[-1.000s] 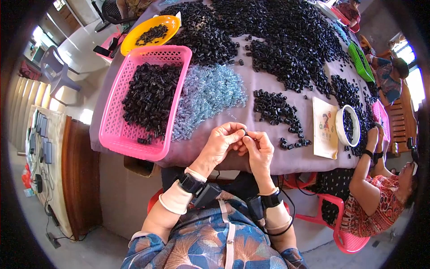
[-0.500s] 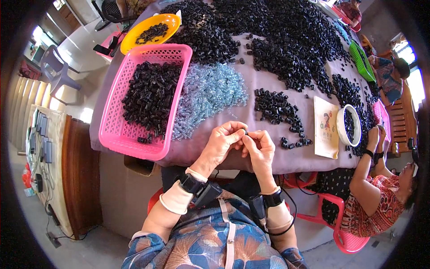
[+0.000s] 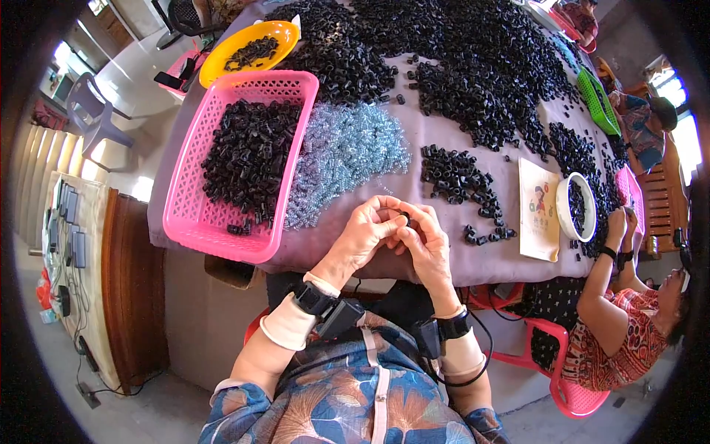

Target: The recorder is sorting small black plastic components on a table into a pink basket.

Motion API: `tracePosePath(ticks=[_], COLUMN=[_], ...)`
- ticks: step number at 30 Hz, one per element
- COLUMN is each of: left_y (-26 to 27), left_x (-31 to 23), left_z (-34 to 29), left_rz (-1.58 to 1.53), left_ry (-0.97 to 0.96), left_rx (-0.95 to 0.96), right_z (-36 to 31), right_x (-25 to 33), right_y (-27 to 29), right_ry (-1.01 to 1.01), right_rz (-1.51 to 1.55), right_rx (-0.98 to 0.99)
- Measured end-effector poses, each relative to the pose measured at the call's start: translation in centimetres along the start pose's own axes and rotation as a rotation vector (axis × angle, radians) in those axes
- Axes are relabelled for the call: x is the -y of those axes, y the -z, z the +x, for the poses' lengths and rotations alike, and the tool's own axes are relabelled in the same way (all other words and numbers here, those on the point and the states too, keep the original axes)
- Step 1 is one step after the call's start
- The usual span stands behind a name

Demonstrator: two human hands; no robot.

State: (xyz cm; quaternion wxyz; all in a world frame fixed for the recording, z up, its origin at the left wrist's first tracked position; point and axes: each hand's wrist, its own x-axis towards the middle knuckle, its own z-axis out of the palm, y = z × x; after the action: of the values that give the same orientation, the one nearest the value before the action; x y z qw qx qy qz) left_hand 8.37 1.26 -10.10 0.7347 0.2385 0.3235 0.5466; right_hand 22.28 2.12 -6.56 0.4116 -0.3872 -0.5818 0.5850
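Note:
My left hand (image 3: 368,233) and my right hand (image 3: 423,244) meet over the table's near edge, fingertips pressed together. Pinched between them is a small black plastic part (image 3: 404,217), mostly covered by the fingers. Just beyond my left hand lies a heap of clear bluish springs or coils (image 3: 347,144), too small to make out singly. Left of that heap stands a pink basket (image 3: 181,200) holding many black parts (image 3: 251,155). A smaller pile of black parts (image 3: 452,174) lies past my right hand, trailing toward the near edge.
Large heaps of black parts (image 3: 473,66) cover the table's far side. A yellow plate (image 3: 214,66) sits behind the basket. On the right are a paper booklet (image 3: 538,211), a white bowl (image 3: 566,222) and a green basket (image 3: 597,103). A co-worker (image 3: 621,318) sits at the right.
My right hand has shifted slightly left, its fingers closing nearer to my left fingertips around the small black part. The piles and baskets look the same.

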Motion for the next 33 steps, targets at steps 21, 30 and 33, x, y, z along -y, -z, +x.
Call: tracePosePath(ticks=[21, 30, 33], left_y=[-0.4, -2.5, -2.6], left_x=[-1.1, -1.7, -4.7], left_z=[0.1, -1.3, -2.8], left_rz=[-0.046, 0.036, 0.175], left_ry=[0.144, 0.014, -0.199], left_rx=[0.096, -0.164, -0.246], right_z=[-0.3, -0.7, -0.5], right_x=[-0.9, -0.7, -1.8], right_y=[-0.1, -0.5, 0.0], right_ry=[0.082, 0.004, -0.038], right_rz=[-0.057, 0.229, 0.12], right_rx=[-0.073, -0.092, -0.149])
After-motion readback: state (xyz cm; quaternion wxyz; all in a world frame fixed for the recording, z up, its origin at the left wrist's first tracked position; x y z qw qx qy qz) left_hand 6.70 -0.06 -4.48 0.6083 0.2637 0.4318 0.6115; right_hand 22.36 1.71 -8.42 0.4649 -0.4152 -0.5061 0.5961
